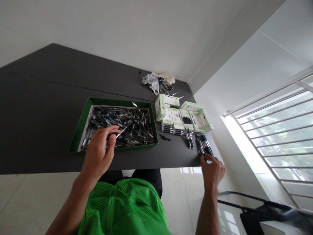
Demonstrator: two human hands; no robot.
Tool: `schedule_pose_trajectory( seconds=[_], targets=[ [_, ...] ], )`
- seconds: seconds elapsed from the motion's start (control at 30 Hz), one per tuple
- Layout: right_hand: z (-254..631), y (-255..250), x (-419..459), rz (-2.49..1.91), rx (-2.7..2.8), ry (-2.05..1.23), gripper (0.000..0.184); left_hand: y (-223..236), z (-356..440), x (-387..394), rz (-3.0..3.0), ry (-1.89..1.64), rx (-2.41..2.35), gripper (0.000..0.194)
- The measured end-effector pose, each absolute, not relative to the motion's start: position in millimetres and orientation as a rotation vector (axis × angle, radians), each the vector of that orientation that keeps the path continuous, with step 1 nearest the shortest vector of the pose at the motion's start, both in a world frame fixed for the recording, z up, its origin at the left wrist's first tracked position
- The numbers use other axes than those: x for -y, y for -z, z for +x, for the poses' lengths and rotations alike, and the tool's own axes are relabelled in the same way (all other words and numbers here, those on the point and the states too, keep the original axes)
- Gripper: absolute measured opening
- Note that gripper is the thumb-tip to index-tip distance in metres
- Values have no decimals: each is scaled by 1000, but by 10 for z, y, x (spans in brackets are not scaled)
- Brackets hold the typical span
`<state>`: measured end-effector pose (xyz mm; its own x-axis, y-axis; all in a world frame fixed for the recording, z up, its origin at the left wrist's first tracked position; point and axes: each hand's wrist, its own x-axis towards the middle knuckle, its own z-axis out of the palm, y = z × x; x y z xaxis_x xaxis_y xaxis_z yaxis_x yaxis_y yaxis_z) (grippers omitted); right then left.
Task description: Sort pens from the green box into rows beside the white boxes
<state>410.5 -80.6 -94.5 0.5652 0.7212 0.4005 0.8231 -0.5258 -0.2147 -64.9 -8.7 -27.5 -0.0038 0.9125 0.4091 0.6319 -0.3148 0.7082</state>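
A green box [153, 125] full of loose black and clear pens [137, 125] lies on the dark table. Over its near left part, my left hand [99, 150] pinches one pen [121, 132] between thumb and fingers. At the table's right front, my right hand [213, 169] has its fingers closed on the end of a pen [201, 149], beside a row of pens [207, 143] lying side by side. A couple more pens [189, 138] lie just left of that row.
Open white-and-green cartons [160, 109] stand right of the box, with stacked pens [167, 128] by them. Behind are crumpled cloths [151, 83] and more pens [165, 86]. A small black piece [164, 137] lies near the box. A dark chair [271, 212] stands at lower right, below a barred window [288, 130].
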Motion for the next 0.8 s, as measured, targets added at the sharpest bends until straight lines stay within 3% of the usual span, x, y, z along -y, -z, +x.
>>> schedule_pose_trajectory(
  seconds=[0.8],
  targets=[
    [4396,832,517,-2477,1294,458,41,286,-655,81,1962,-1216,-1601,33]
  ],
)
